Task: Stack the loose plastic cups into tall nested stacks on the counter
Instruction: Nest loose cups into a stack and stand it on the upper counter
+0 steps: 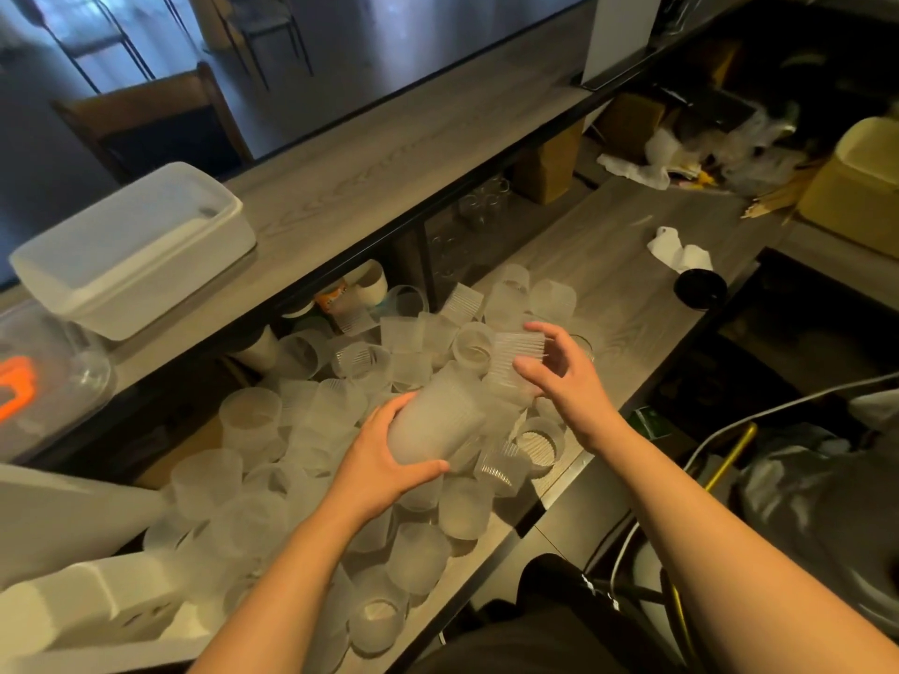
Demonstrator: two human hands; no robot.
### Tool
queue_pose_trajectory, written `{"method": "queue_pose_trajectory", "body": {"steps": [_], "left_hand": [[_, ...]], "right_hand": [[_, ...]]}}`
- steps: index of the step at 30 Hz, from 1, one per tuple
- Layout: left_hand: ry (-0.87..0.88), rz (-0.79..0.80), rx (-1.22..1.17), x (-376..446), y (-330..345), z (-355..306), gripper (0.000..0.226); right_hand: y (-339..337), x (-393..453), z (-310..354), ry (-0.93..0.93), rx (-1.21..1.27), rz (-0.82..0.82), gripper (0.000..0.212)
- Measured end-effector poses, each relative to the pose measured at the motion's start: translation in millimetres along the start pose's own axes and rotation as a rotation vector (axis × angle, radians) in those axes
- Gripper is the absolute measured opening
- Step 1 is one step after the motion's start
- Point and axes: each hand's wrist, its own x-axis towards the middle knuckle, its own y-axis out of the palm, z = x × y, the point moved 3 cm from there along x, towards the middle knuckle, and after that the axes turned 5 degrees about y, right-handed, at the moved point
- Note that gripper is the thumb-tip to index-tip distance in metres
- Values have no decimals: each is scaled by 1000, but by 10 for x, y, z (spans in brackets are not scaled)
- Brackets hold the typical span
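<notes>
Several frosted plastic cups [253,420] lie loose in a heap on the grey wooden counter [627,265]. My left hand [384,459] grips a nested stack of cups [438,420], held tilted above the heap with its mouth pointing up and to the right. My right hand [559,372] holds a single ribbed cup [515,355] between thumb and fingers, just beyond the mouth of the stack. That cup touches or nearly touches the stack's top; I cannot tell which.
A white lidded bin [136,245] sits on the raised upper shelf [389,153]. Crumpled white tissue [676,250] and a black lid [700,289] lie on the counter's far right. Boxes and clutter fill the back right. Cables hang off the counter's near edge at right.
</notes>
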Motion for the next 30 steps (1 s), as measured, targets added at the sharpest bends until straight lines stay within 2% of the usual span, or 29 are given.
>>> {"method": "queue_pose_trajectory", "body": {"steps": [2, 7, 14, 18, 22, 26, 28, 30], "left_hand": [[8, -4, 8, -12, -22, -9, 80], [33, -29, 31, -50, -64, -24, 80], [15, -21, 33, -84, -67, 49, 81], [11, -20, -27, -76, -30, 22, 79], [-4, -33, -35, -45, 17, -5, 78], [-25, -9, -36, -23, 74, 3, 80], [-38, -12, -59, -4, 83, 3, 81], [-40, -14, -66, 15, 81, -15, 82]], "right_hand": [[115, -4, 38, 29, 12, 61, 72], [311, -43, 127, -68, -199, 142, 64], [484, -34, 114, -91, -334, 229, 68], [578, -37, 32, -76, -386, 259, 50], [572, -9, -35, -58, -398, 242, 42], [525, 5, -59, -46, -395, 242, 48], [445, 49, -110, -23, -339, 171, 59], [296, 114, -196, 19, -281, 13, 59]]}}
